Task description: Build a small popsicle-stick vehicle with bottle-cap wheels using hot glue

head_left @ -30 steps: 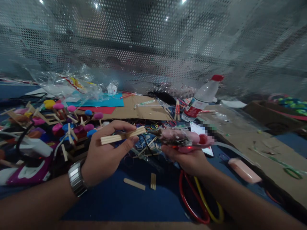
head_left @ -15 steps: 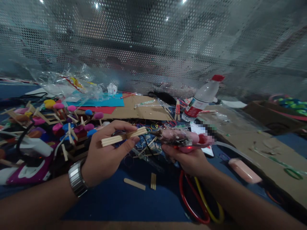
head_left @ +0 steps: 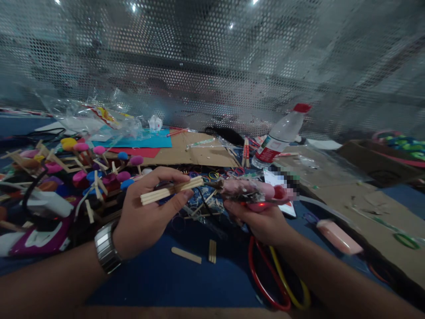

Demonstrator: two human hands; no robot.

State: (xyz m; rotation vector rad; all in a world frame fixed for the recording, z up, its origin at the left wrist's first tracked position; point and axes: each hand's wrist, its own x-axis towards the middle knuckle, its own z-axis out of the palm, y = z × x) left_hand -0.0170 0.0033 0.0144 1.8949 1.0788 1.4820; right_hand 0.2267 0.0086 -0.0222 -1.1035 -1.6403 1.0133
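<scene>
My left hand (head_left: 146, 212) pinches a small stack of wooden craft sticks (head_left: 171, 189) between thumb and fingers, holding it level above the blue table (head_left: 159, 274). My right hand (head_left: 262, 219) grips a pink glue gun (head_left: 252, 191) smeared with dried glue, a red light glowing on its underside. Its nozzle points left and sits right at the right end of the stick stack. A metal watch (head_left: 106, 252) is on my left wrist.
Stick-and-coloured-cap models (head_left: 83, 173) crowd the left. Loose sticks (head_left: 199, 254) lie below my hands, red and yellow rings (head_left: 275, 283) under my right forearm. A plastic bottle (head_left: 280, 135), cardboard sheet (head_left: 192, 153), plastic bags (head_left: 89, 117) and a perforated metal wall (head_left: 212, 62) stand behind.
Almost nothing differs; the glue gun's tip has crept slightly closer to the end of the stick stack, and both hands keep their hold.
</scene>
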